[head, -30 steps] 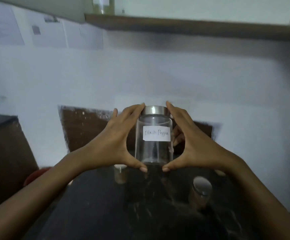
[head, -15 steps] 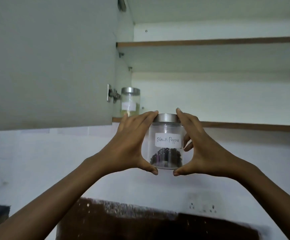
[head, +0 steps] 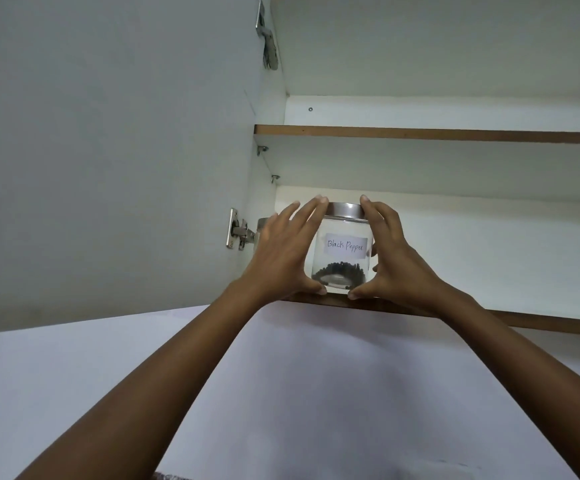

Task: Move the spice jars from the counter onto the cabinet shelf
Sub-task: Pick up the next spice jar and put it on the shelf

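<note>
Jar (head: 344, 251) sits between both hands, upright, long axis vertical, lid up. Left hand (head: 281, 258) cups its left side and right hand (head: 396, 268) its right. Fingers of each run up to the lid's rim and the thumbs pinch in at the base, so both hands grip the jar. Neither is nearer; the hold is symmetric.

Jar base is level with the front edge of the lower cabinet shelf (head: 524, 318), at its left end. Cannot tell whether the base touches the board or hangs just above it, as the thumbs cover that line. Free shelf lies behind the jar and off to its right, away from the person. Judgement: the next move is a short push inward, then release.

Look of the jar: clear glass, squat and round, with a brushed metal lid (head: 345, 209). A white paper label (head: 345, 245) is handwritten "Black Pepper". A shallow layer of dark peppercorns (head: 338, 271) lies at the bottom, and the rest is empty.

Open cabinet door (head: 108, 150) stands left, its hinge (head: 238, 230) just beside the left hand.
</note>
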